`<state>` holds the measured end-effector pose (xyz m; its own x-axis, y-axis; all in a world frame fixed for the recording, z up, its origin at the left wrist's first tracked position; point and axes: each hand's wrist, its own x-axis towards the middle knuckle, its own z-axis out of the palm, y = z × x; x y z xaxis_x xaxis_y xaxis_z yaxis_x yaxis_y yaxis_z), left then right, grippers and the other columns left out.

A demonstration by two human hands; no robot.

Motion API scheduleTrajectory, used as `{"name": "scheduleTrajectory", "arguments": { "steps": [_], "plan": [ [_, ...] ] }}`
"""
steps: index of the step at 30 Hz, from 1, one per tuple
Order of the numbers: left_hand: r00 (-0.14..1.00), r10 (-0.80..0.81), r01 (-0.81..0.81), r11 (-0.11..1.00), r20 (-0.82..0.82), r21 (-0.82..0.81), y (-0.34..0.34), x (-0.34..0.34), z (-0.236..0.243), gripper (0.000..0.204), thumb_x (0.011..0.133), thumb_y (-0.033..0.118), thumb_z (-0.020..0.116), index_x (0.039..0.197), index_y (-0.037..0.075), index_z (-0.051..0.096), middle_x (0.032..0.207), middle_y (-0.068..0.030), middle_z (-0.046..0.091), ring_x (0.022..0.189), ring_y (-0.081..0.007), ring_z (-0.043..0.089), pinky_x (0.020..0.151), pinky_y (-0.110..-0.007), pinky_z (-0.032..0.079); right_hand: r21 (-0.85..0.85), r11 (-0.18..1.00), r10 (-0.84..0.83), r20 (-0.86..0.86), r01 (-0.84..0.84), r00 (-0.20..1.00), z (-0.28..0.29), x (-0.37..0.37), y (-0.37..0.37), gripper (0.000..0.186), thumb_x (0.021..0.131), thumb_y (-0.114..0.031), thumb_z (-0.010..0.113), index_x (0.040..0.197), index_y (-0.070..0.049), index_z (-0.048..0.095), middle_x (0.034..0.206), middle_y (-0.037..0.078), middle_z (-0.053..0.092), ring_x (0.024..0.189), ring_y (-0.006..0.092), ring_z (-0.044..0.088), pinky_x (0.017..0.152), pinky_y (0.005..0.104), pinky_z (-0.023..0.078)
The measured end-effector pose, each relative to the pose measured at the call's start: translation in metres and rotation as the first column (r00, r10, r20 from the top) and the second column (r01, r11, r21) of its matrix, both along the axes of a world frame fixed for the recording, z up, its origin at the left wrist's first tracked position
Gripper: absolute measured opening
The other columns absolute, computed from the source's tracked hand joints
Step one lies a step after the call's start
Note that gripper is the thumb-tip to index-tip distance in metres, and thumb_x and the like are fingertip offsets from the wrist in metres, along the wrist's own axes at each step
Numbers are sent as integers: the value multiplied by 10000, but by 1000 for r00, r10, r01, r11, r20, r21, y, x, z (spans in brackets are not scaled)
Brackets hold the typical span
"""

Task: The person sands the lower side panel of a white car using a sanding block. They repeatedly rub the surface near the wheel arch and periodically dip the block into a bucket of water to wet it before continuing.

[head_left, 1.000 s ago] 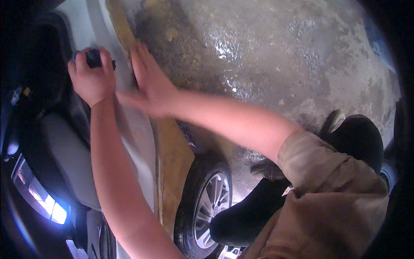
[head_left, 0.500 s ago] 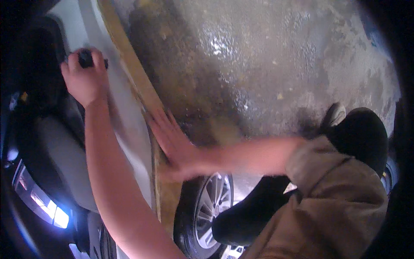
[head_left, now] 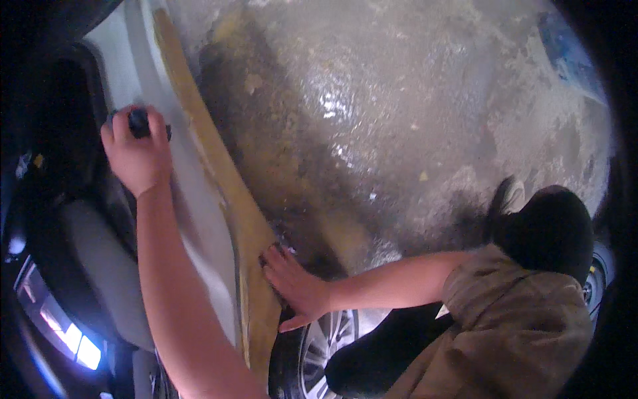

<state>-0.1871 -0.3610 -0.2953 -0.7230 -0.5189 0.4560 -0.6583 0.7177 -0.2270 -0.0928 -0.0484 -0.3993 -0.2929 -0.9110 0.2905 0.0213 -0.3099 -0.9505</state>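
My left hand (head_left: 138, 159) grips a small black hand-sized block or knob (head_left: 139, 123), its exact kind hidden by my fingers, against a white car body panel (head_left: 149, 70). A yellowish-tan strip (head_left: 219, 159) runs along the panel's outer edge. Lower down, my right hand (head_left: 299, 287) has its fingers and thumb apart and holds nothing. Its fingertips touch the outer edge of the strip, just above the car wheel (head_left: 322, 356).
Dark car interior with a grey seat-like shape (head_left: 96, 246) lies left of the panel. Wet, stained concrete floor (head_left: 399, 120) spreads to the right. My dark-clad knee (head_left: 548, 229) and shoe (head_left: 512, 194) are at the right, with another wheel (head_left: 596, 279) near the rim.
My right hand has slid off the panel and strip toward the wheel, now at the strip's outer edge. The left hand keeps its grip on the black block. The whole view has shifted slightly.
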Motion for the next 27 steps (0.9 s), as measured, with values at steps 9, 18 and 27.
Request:
{"name": "scheduleTrajectory", "arguments": {
  "steps": [9, 18, 27],
  "plan": [
    [1000, 17, -17, 1000, -8, 27, 5, 0, -5, 234, 891, 314, 747, 1051, 147, 715, 1052, -156, 651, 977, -407, 657, 830, -484, 558, 181, 981, -62, -47, 69, 997, 0, -74, -87, 1297, 850, -747, 606, 1623, 101, 3, 1688, 369, -20, 1579, 527, -35, 1253, 659, 19],
    [996, 67, -58, 988, -63, 146, 15, -2, -5, 219, 864, 296, 755, 1023, 155, 698, 1050, -128, 647, 972, -388, 658, 805, -479, 565, 141, 980, -138, -28, 141, 990, -10, -96, -121, 1172, 921, -676, 574, 1639, 64, 17, 1698, 347, -2, 1583, 521, -9, 1255, 647, 36],
    [995, 77, -66, 987, -69, 149, 20, -5, -4, 223, 855, 290, 761, 1008, 143, 694, 1048, -147, 638, 983, -401, 652, 843, -489, 558, 124, 992, 29, -99, -16, 995, -20, -102, -106, 1290, 775, -571, 779, 1632, 75, 64, 1698, 338, 23, 1592, 495, -20, 1243, 675, 58]
  ]
}}
